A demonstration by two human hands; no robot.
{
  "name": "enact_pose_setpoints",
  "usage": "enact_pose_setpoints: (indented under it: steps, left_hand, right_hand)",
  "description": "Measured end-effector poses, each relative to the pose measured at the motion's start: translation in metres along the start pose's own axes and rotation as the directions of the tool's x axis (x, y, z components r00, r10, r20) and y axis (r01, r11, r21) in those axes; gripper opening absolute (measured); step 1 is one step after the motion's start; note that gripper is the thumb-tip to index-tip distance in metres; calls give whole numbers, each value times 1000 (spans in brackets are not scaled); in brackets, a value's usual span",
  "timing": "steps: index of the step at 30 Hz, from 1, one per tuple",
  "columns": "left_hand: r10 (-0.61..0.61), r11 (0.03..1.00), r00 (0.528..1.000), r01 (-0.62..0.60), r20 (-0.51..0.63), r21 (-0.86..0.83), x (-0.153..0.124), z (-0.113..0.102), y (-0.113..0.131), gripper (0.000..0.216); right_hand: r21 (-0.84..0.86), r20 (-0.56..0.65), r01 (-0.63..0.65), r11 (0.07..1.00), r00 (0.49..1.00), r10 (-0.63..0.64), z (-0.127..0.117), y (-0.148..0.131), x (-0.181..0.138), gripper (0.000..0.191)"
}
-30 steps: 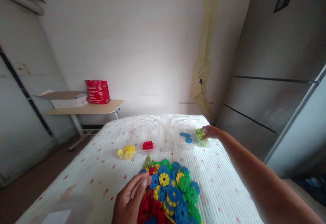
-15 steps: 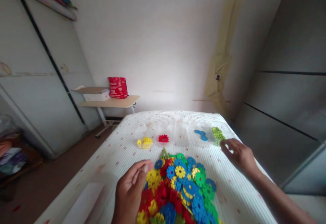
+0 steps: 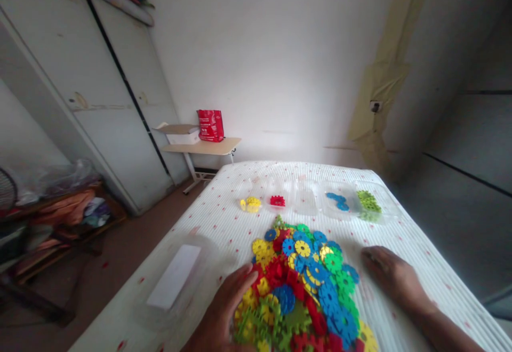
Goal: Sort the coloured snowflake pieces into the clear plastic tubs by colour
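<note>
A heap of flat plastic gear-shaped pieces (image 3: 304,282) in red, blue, yellow and green lies on a white dotted sheet. My left hand (image 3: 226,314) rests at the heap's left edge, fingers loosely curved and touching yellow and red pieces. My right hand (image 3: 390,277) lies flat on the sheet just right of the heap, fingers stretched out, nothing in it. Further back stands a row of clear containers: yellow pieces (image 3: 250,204), red pieces (image 3: 277,201), blue pieces (image 3: 337,201) and light green pieces (image 3: 368,202).
A clear lid or box with a white label (image 3: 174,277) lies left of the heap. A small side table (image 3: 204,146) with a red bag (image 3: 210,125) stands by the wall. A wardrobe (image 3: 100,112) and clutter are at left.
My right hand has drawn back from the green container to the sheet beside the heap. The view has swung left and down. My left hand stays at the heap's left edge.
</note>
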State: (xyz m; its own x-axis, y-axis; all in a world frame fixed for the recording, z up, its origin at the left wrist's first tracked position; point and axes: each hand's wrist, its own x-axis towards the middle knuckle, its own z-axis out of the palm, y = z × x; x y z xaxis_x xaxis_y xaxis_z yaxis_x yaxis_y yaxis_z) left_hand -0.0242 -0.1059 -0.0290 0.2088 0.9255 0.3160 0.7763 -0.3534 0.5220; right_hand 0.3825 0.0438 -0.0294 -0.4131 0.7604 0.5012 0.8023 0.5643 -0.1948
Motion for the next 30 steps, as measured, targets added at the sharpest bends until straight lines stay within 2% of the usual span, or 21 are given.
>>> enact_pose_setpoints:
  steps: [2, 5, 10, 19, 26, 30]
  left_hand:
    - [68, 994, 996, -71, 50, 79, -10, 10, -1, 93]
    - [153, 964, 975, -183, 164, 194, -10, 19, -1, 94]
    - [164, 934, 963, -221, 213, 281, 8, 29, 6, 99]
    - [49, 956, 994, -76, 100, 284, 38, 51, 36, 99]
    - [33, 957, 999, -20, -40, 289, 54, 70, 53, 91]
    - [36, 956, 998, -19, -54, 293, 57, 70, 60, 91]
  right_hand:
    - [16, 18, -38, 999, 999, 38, 3, 1, 1, 29]
    - [26, 38, -79, 997, 996, 78, 4, 2, 1, 28]
    - [19, 62, -91, 996, 994, 90, 5, 1, 1, 29]
    - [25, 30, -92, 995, 995, 91, 0, -9, 7, 29]
    - [35, 26, -87, 996, 996, 86, 5, -6, 5, 25]
    - [44, 33, -88, 995, 996, 87, 6, -5, 5, 24]
